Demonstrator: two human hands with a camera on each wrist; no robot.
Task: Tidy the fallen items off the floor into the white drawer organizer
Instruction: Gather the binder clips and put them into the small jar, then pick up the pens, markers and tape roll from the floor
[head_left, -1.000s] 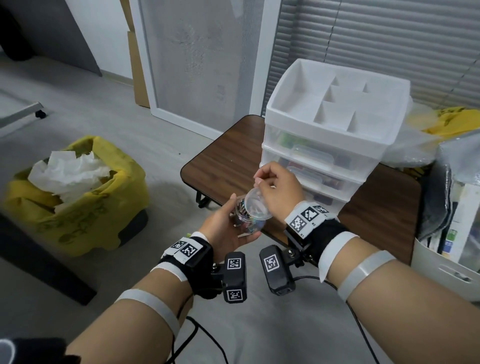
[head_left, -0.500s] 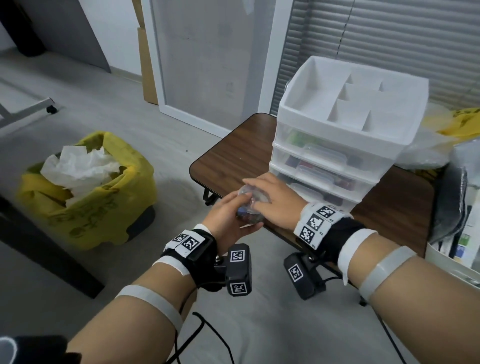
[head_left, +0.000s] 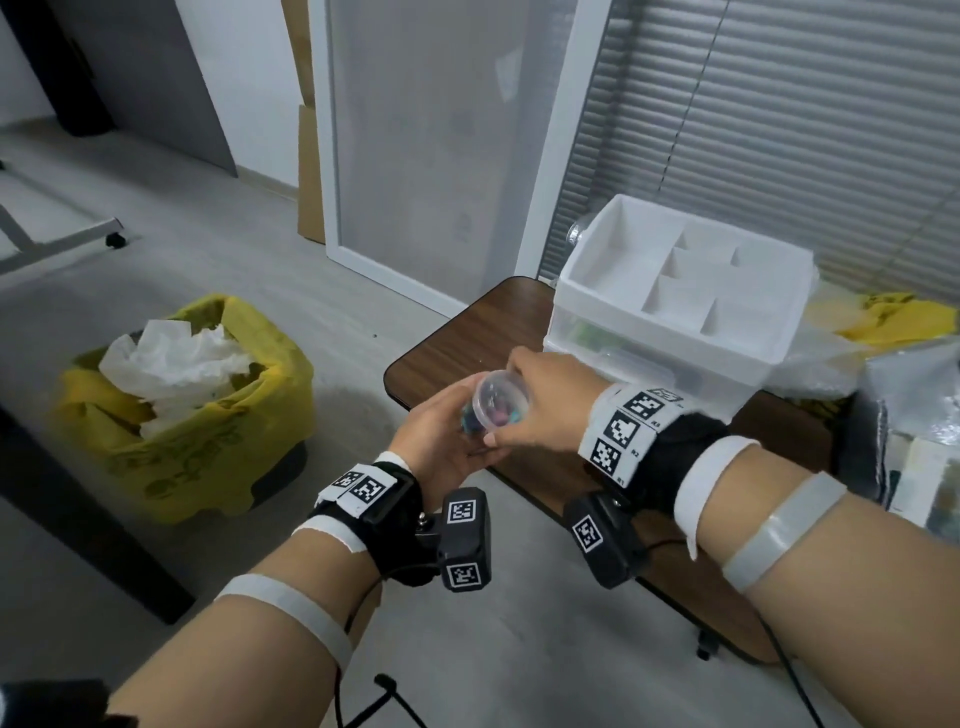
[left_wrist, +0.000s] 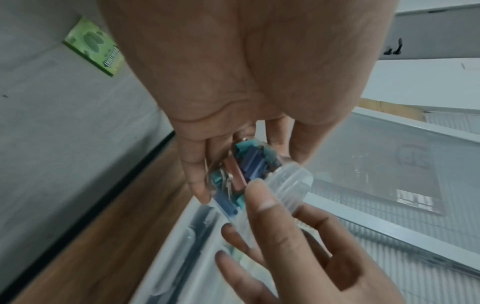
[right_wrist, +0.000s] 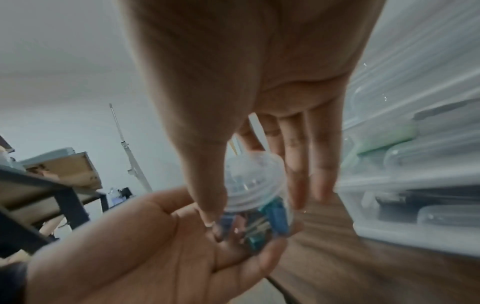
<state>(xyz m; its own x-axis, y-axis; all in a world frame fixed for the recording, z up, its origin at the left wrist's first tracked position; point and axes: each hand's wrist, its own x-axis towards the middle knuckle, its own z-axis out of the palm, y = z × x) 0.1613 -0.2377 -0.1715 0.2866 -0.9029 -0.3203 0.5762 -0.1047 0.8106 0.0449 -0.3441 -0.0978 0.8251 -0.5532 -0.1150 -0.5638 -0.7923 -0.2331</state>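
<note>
A small clear jar (head_left: 500, 405) of coloured binder clips is held between both hands above the near edge of the brown table (head_left: 457, 343). My left hand (head_left: 449, 441) cups its base, fingers curled around the body (left_wrist: 248, 170). My right hand (head_left: 522, 410) grips the translucent lid (right_wrist: 253, 181) with thumb and fingers, and the lid faces me. The clips (right_wrist: 262, 226) show through the wall. The white drawer organizer (head_left: 613, 283) stands on the table just right of the hands, with its divided top tray open. A green packet (left_wrist: 93, 46) lies on the floor.
A yellow-lined bin (head_left: 208, 431) full of white paper stands on the floor to the left. Bags and a box (head_left: 904, 415) crowd the right side. A white-framed panel (head_left: 431, 156) leans on the wall behind. Cables (head_left: 384, 691) trail on the floor near me.
One second ago my right hand held the lid tipped up off the jar's mouth; then it came down on the jar. Now the jar is tilted with the lid on, facing me.
</note>
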